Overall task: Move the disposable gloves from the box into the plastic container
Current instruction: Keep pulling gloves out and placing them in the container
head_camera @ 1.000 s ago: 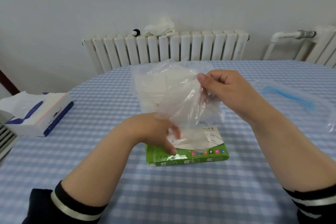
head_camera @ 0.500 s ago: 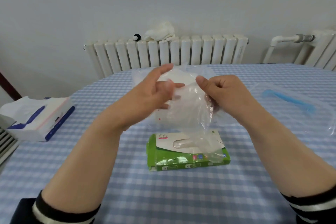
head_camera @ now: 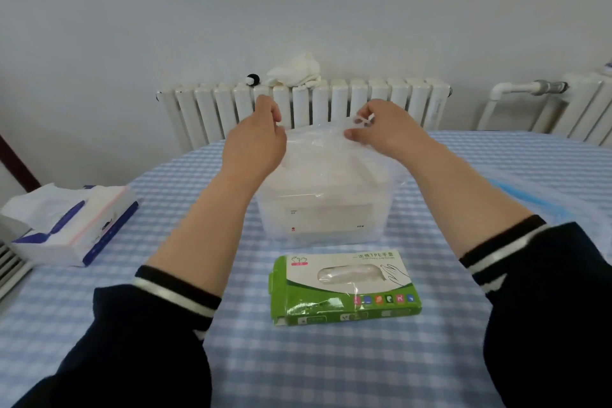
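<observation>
Aloft, both hands (head_camera: 256, 142) (head_camera: 384, 129) pinching glove (head_camera: 318, 139).

A blue-checked table (head_camera: 331, 368) carries the green glove box (head_camera: 344, 288), the clear plastic container (head_camera: 321, 209) behind it, and a tissue pack (head_camera: 76, 225) at left

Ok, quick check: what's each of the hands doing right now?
Left hand: pinching the near-left edge of a clear glove above the plastic container.
Right hand: pinching the same glove's right edge.
</observation>
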Demonstrator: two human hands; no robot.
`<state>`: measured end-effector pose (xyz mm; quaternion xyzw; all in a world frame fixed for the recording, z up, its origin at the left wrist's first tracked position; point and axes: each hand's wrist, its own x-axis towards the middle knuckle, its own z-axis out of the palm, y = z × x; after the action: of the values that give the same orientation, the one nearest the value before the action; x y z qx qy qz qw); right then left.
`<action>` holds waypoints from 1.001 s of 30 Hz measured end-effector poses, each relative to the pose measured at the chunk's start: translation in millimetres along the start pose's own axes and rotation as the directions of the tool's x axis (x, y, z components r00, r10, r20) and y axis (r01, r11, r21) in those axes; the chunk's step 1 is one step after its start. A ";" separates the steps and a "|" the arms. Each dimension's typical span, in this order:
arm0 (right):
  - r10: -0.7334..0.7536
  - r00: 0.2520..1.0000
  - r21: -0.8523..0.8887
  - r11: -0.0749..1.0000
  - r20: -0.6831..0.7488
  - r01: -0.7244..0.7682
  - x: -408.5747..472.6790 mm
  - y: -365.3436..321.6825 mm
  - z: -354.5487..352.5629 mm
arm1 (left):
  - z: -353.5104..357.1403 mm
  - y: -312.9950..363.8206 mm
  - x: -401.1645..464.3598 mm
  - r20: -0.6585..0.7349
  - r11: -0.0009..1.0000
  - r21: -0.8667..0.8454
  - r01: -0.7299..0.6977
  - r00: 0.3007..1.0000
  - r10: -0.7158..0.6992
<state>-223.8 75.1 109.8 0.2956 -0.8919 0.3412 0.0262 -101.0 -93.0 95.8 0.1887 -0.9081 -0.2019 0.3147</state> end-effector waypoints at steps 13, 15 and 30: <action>-0.202 0.958 -0.203 0.949 0.206 0.243 -5.0 -9.0 6.2 | -14.0 2.1 1.6 0.227 0.908 0.294 -0.298 0.945 0.237; -0.144 0.921 -0.194 0.955 0.362 0.226 -4.4 -12.7 8.8 | -5.5 10.0 -0.2 0.410 0.870 0.378 -0.317 0.900 0.150; -0.075 0.792 -0.230 0.936 0.605 0.264 -0.6 -9.4 20.3 | 0.4 16.2 5.6 0.482 0.938 0.240 -0.250 0.869 0.108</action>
<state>-215.0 57.2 99.7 0.4585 -0.8668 0.0882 -0.1749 -108.8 -81.8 106.2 0.0940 -0.9900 -0.0732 0.0755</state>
